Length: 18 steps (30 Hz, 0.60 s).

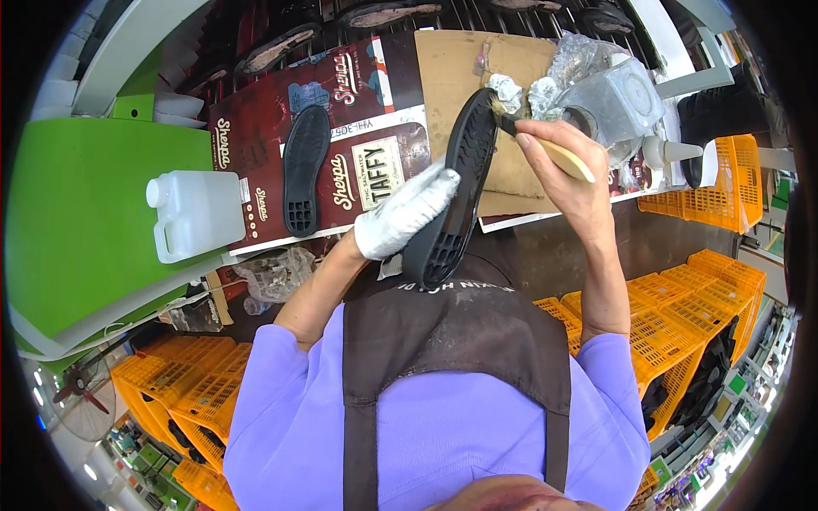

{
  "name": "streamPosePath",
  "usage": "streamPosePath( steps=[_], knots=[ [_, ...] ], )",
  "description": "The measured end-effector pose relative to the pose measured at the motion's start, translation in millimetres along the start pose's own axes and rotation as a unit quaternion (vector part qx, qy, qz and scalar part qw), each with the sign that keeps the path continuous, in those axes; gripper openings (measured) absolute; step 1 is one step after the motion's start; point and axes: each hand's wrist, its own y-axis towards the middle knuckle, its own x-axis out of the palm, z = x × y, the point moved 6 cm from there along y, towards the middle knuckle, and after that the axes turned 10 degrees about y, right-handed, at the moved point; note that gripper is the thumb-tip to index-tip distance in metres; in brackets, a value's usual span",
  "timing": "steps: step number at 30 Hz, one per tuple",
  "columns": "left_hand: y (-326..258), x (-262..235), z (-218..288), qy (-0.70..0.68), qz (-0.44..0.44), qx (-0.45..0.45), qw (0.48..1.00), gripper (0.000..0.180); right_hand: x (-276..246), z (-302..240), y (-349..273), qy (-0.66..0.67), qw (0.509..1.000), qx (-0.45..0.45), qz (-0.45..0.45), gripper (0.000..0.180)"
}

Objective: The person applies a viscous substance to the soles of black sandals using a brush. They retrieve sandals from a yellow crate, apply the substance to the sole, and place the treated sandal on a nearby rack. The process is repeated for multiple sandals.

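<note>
The counter [515, 221] is covered by dark red printed cardboard [234, 192] and one brown cardboard sheet [447, 77]. Orange crates [682, 311] stand behind the person on both sides; the right-hand ones hold black pieces. Two jugs sit on the counter: a white jug [204, 213], contents hidden, and a clear container [626, 102], contents unclear. One black sole [305, 170] lies flat on the red cardboard; a second, the held sole [464, 183], is tilted above the counter's front edge, heel toward the apron. The white-gloved left hand [409, 213] grips its side, fingers close together. The bare right hand [569, 162] has fingers pinching one brush [571, 159], bristles touching the sole near its toe. Two foil lumps [506, 93] lie beyond.
</note>
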Motion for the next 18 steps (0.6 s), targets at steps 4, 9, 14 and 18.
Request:
streamPosePath(
  steps=[4, 9, 14, 18],
  knots=[
    [1.1, 3.6, 5.1, 0.116, 0.013, 0.042, 0.992, 0.068, 8.7, 14.7, -1.7, 0.091, 0.984, 0.148, 0.036, 0.015],
    [1.7, -4.4, 7.8, 0.203, 0.055, 0.103, 0.972, 0.063, 16.7, 16.5, -0.8, 0.194, 0.942, 0.273, 0.001, 0.021],
    [-0.6, -28.8, -24.2, 0.121, 0.112, 0.039, 0.986, 0.057, 18.8, 17.2, -8.7, 0.279, 0.900, 0.329, -0.062, 0.021],
    [-1.2, -17.6, -16.8, -0.192, 0.036, 0.011, 0.981, 0.050, 4.3, -7.4, 5.0, 0.224, 0.959, 0.161, -0.065, 0.013]
  ],
)
